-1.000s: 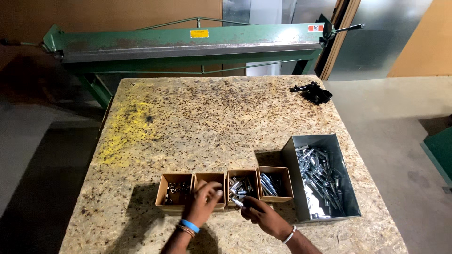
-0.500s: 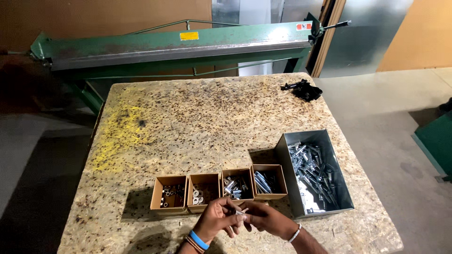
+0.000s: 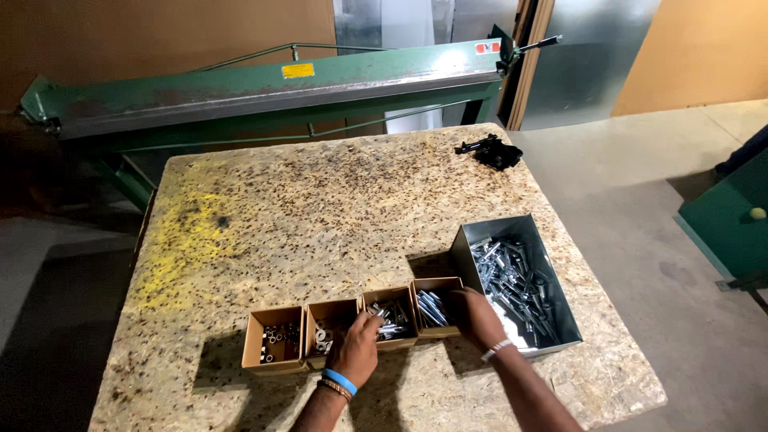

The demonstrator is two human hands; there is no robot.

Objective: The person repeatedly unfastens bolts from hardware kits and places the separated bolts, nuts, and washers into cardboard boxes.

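Two hands are working over a row of small cardboard boxes of metal hardware.

The left hand (image 3: 356, 352) is hovering at the second (image 3: 330, 330) and third box (image 3: 390, 314), fingers curled together; whether they are pinching a piece, I cannot tell. The right hand (image 3: 474, 318) is resting by the fourth box (image 3: 436, 306), fingers bent together, grip hidden. Just beside is sitting a grey metal bin (image 3: 552, 272) of bolts; farther off are lying a black tool (image 3: 492, 150) and a green sheet-metal brake (image 3: 264, 88).
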